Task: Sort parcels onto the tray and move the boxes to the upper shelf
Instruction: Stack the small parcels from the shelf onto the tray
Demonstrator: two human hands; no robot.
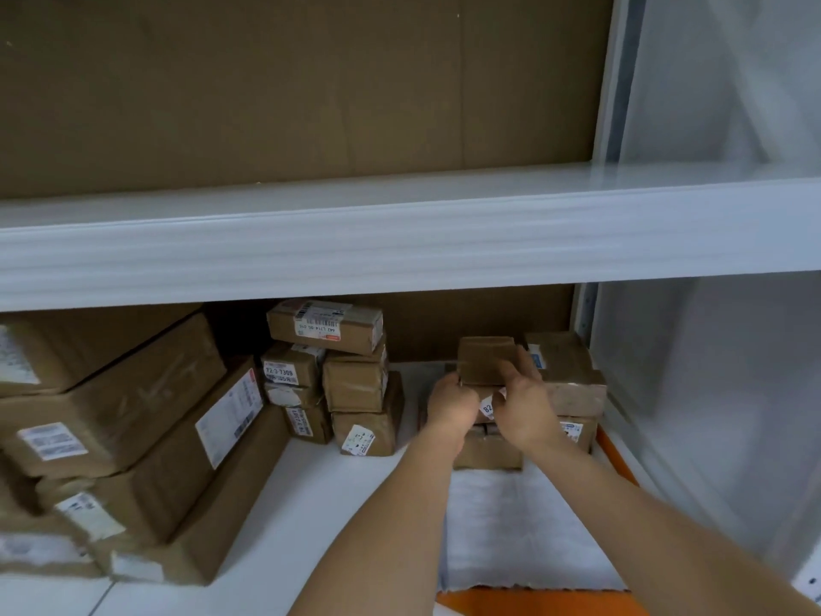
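A small brown cardboard box (485, 358) sits at the top of a stack of parcels on the orange tray (617, 460), at the right of the lower shelf. My left hand (449, 405) grips the box's lower left corner. My right hand (522, 404) grips its right side. A white-labelled parcel (488, 409) shows between my hands, partly hidden. More brown boxes (566, 371) are piled just right of the stack. The white upper shelf (400, 242) runs across the view above, with nothing seen on it.
A pile of small labelled boxes (337, 375) stands mid-shelf to the left of my hands. Large boxes (133, 437) lean at the far left. White cloth (524, 526) covers the tray's front. A white upright and translucent sheet (711, 371) close the right side.
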